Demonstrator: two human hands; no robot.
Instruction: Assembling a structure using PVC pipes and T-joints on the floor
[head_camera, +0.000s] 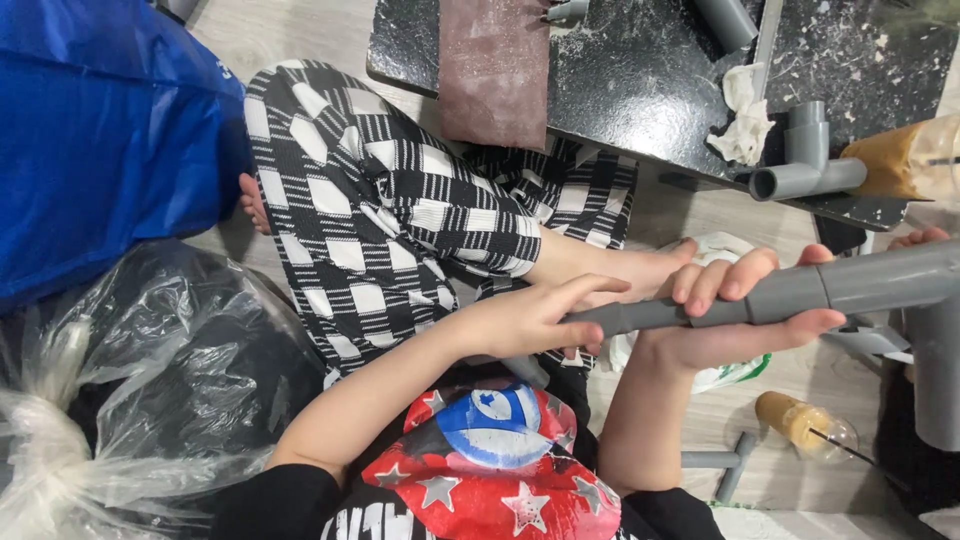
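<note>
A grey plastic pipe assembly (870, 282) lies level across my lap, a thin pipe joined to a wider one that ends in a tee at the right edge. My right hand (740, 315) cups it from below at the joint, fingers curled over the top. At the thin end, my left hand (525, 318) grips the pipe with its fingers laid along it. Beneath both hands are my crossed legs in black-and-white checked trousers (380, 220) and a bare foot (610, 268).
A black slab table (640, 70) carries a brown sandpaper strip (493, 70), a grey pipe elbow piece (805, 165), a crumpled tissue (745, 120) and a cup of brown drink (905, 160). A blue bag (100, 130) and plastic sacks (130, 380) stand left. A small jar (800, 420) lies on the floor.
</note>
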